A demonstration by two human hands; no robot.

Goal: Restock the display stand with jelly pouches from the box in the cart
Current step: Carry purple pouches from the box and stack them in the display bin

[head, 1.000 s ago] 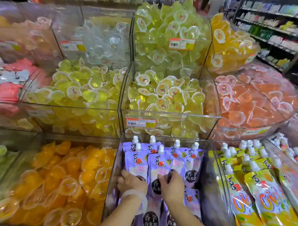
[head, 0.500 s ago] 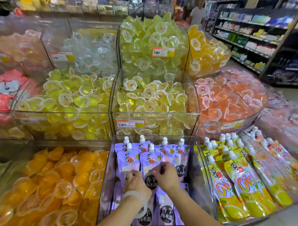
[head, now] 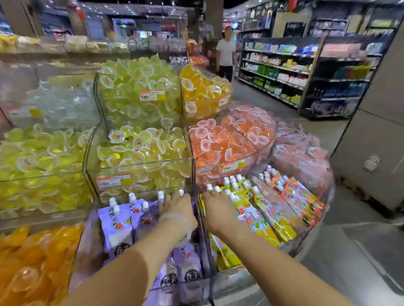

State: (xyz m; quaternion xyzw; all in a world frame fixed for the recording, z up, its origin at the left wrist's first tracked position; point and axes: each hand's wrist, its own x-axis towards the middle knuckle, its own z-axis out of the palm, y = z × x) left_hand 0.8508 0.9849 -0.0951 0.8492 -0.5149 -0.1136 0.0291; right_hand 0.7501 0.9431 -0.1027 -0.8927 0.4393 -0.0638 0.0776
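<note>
Both hands are seen shifted rightward: the left hand (head: 179, 207) laid atop the purple pouches (head: 117, 222), the right hand (head: 218, 210) moved onto the yellow pouches (head: 263, 221) beside them; neither grip can be told.

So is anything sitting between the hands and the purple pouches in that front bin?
Nothing visible. The left hand already lies on the purple spouted jelly pouches inside the clear acrylic bin. The right hand is over the bin's right wall, above the neighbouring yellow spouted pouches. The frame is blurred, so finger contact is unclear.
</note>
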